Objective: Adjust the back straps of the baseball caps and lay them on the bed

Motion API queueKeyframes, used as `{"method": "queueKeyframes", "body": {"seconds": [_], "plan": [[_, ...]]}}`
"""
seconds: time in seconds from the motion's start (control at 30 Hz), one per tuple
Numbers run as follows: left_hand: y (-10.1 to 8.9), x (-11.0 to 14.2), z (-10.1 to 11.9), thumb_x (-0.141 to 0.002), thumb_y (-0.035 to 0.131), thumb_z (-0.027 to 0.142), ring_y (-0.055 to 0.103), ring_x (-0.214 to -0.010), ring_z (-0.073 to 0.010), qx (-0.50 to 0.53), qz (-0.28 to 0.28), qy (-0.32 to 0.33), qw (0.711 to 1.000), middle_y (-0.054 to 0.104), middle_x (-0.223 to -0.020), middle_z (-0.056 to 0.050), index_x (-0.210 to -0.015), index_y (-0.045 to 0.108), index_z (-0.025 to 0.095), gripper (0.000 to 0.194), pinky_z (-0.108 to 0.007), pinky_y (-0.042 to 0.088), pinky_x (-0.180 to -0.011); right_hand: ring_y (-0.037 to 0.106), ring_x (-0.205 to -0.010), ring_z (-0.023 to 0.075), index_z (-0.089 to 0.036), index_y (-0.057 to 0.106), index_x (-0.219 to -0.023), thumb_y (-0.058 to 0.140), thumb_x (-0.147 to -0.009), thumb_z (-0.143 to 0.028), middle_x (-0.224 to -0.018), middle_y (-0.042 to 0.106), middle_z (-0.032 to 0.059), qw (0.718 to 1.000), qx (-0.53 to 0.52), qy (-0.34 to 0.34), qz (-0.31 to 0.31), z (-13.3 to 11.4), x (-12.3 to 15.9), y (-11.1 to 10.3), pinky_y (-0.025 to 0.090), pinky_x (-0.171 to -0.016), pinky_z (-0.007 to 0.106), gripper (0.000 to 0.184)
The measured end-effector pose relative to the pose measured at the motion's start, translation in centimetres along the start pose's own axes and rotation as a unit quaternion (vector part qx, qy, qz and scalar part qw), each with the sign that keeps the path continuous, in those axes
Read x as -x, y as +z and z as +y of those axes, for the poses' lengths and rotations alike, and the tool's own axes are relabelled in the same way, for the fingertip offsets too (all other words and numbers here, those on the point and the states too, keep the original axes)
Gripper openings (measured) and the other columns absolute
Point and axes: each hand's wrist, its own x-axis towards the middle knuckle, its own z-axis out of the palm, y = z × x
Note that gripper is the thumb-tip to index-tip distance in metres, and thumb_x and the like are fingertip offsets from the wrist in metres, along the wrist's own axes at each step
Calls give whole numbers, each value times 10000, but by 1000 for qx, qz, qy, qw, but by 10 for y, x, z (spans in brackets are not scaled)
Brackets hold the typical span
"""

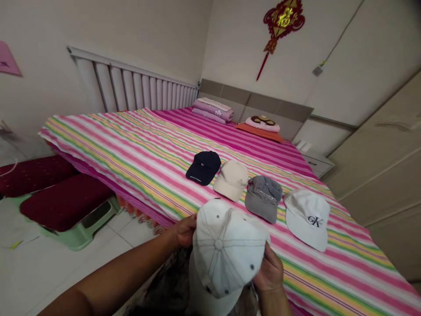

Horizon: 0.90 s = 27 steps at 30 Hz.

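A pale white baseball cap [226,245] with dark stitching is held between my two hands, its crown facing up and its brim pointing toward me. My left hand [187,231] grips the cap's left edge, fingers partly hidden by it. On the other edge, my right hand [270,270] is closed with the thumb on the fabric. Beyond it, several caps lie in a row on the bed: a navy cap [204,166], a beige cap [231,179], a grey cap [263,197] and a white cap with dark letters [308,218].
The bed's striped sheet [125,149] stretches toward the headboard [259,103]. Folded purple bedding [212,109] and a pink pillow [262,125] rest there. Green stools [82,228] with dark red tops stand at left. A radiator [131,83] lines the wall; a wardrobe [381,175] is at right.
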Motion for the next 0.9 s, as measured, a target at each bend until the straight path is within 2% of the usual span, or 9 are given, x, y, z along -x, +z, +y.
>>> {"method": "queueKeyframes", "body": {"seconds": [0.1, 0.2, 0.3, 0.47, 0.6, 0.67, 0.77, 0.83, 0.9], "plan": [[10, -2, 2, -571, 694, 195, 536, -1042, -316, -3, -10, 10, 1000, 643, -1022, -163, -1154, 547, 94, 610, -428, 312, -934, 642, -911, 298, -269, 722, -677, 762, -518, -376, -704, 733, 31, 1000, -1, -11, 4, -2, 4, -10, 284, -1028, 476, 196], [9, 1, 2, -593, 697, 346, 519, -1063, -325, 0, -27, -9, 1000, 645, -1019, -164, -1125, 571, 89, 604, -432, 296, -946, 623, -951, 311, -265, 717, -665, 737, -544, -390, -692, 732, 44, 1000, 3, -16, 13, 0, 8, -21, 284, -1019, 503, 176], [8, 6, 2, -639, 649, 441, 510, -1077, -321, -5, -19, -30, 999, 650, -1018, -147, -1091, 598, 106, 566, -432, 287, -950, 590, -1009, 325, -258, 718, -711, 708, -572, -396, -721, 732, 67, 1000, 9, -12, 25, 4, 12, -32, 299, -998, 532, 196], [9, 8, 6, -618, 659, 455, 545, -1026, -310, -9, -4, -56, 998, 673, -957, -119, -1040, 625, 121, 540, -418, 317, -922, 546, -1067, 346, -249, 709, -860, 698, -562, -398, -764, 733, 84, 999, 17, 7, 31, 13, 15, -39, 310, -974, 559, 334], [6, 8, 10, -638, 657, 416, 605, -906, -282, -10, -8, -41, 999, 696, -807, -91, -946, 658, 116, 430, -402, 365, -876, 535, -1077, 355, -238, 713, -789, 712, -535, -391, -727, 731, 100, 999, 19, 12, 31, 19, 17, -32, 297, -974, 563, 297], [5, 9, 10, -620, 684, 375, 621, -857, -274, -14, -12, -44, 999, 694, -780, -97, -960, 649, 101, 438, -396, 386, -847, 579, -1009, 360, -237, 711, -719, 736, -506, -377, -682, 728, 95, 999, 17, 17, 32, 20, 18, -28, 314, -964, 552, 256], [9, 10, 9, -489, 778, 292, 629, -824, -276, -25, -22, -59, 998, 690, -827, -118, -1051, 603, 92, 622, -374, 419, -787, 663, -750, 338, -235, 697, -624, 788, -439, -336, -616, 721, 66, 999, 10, 24, 46, 19, 21, -25, 380, -911, 534, 230], [12, 12, 8, -409, 806, 195, 635, -796, -273, -38, -29, -73, 996, 687, -865, -123, -1111, 565, 106, 748, -336, 440, -712, 662, -597, 296, -232, 691, -594, 812, -402, -303, -625, 723, 50, 998, 7, 26, 58, 17, 24, -26, 411, -879, 520, 238], [13, 12, 6, -409, 789, 129, 642, -755, -266, -44, -26, -88, 995, 687, -870, -129, -1143, 541, 110, 774, -303, 444, -643, 654, -557, 277, -235, 692, -587, 820, -392, -291, -647, 726, 46, 998, 8, 29, 62, 16, 26, -30, 412, -877, 514, 240]]}}
